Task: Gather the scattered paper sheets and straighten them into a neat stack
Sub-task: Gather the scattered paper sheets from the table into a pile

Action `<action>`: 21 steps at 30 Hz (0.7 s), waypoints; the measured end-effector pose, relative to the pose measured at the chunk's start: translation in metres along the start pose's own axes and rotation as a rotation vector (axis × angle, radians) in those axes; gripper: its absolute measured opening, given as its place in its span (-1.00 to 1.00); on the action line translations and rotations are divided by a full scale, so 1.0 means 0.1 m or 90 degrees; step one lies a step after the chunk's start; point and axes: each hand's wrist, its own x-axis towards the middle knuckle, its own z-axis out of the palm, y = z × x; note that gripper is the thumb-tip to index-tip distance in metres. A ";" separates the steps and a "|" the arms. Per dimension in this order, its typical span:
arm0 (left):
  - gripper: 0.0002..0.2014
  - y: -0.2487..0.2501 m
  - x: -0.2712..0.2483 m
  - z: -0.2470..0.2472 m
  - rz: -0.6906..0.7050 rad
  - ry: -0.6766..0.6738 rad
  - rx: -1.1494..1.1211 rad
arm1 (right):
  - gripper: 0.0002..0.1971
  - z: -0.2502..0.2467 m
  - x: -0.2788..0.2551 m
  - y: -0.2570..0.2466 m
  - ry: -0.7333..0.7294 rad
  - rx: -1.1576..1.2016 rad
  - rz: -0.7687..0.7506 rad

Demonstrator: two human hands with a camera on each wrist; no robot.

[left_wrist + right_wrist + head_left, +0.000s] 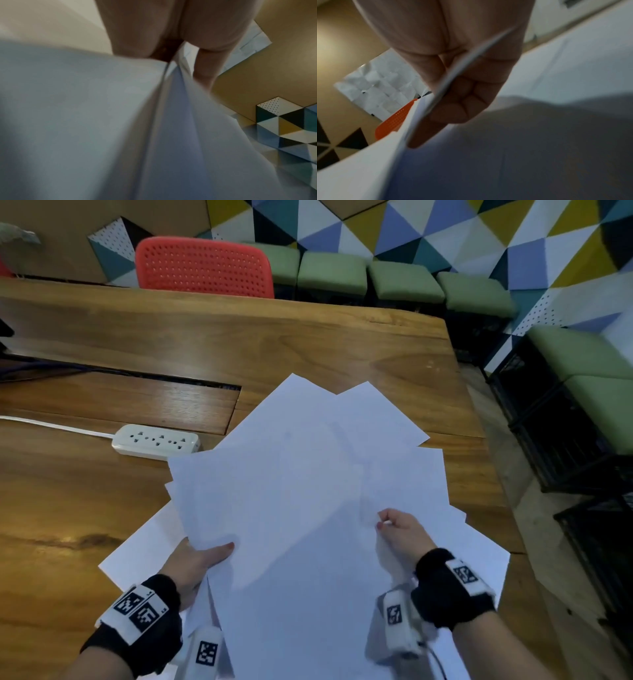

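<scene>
Both hands [191,563] [404,529] pinch fanned paper sheets [301,491] (near edges) between grips.

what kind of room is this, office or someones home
Most likely an office lounge or co-working space: a long wooden table with a power strip on it, a wall of coloured triangle panels, and a row of green cushioned stools beside a red plastic chair.

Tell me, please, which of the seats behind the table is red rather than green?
It is the perforated plastic chair pushed up to the table's far edge; the others are green cushioned stools lined along the patterned wall.
</scene>
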 end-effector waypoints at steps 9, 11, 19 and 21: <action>-0.67 -0.02 -0.15 0.05 0.066 -0.016 0.156 | -0.85 0.30 -0.68 0.36 0.116 0.044 0.013; -0.64 -0.01 -0.16 0.01 0.069 0.001 0.164 | -0.82 0.11 -0.59 0.35 0.222 -0.009 0.052; -0.83 -0.04 -0.19 0.13 0.112 0.029 0.188 | -0.76 0.23 -0.50 0.19 0.111 -0.071 0.116; -0.81 -0.06 -0.19 0.15 0.110 0.008 0.177 | -0.80 0.31 -0.57 0.18 0.057 -0.072 0.090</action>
